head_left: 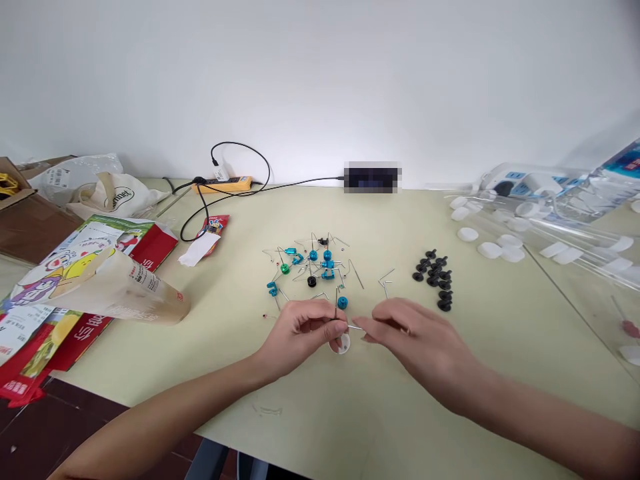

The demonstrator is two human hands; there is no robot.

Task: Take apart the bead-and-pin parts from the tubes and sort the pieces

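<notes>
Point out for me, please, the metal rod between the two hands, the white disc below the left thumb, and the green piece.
Metal rod (pixel 355 327): head view, its bare middle stretch.
White disc (pixel 345 343): head view, its uncovered face.
Green piece (pixel 285 269): head view, its round body.

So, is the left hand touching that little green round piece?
Apart. The head view shows bare tabletop between the left hand and the green round piece, which lies beyond its fingers.

Silver rod (pixel 355 327), blue fittings (pixel 327 274), black pieces (pixel 433 282), pale yellow tabletop (pixel 400 427)
</notes>
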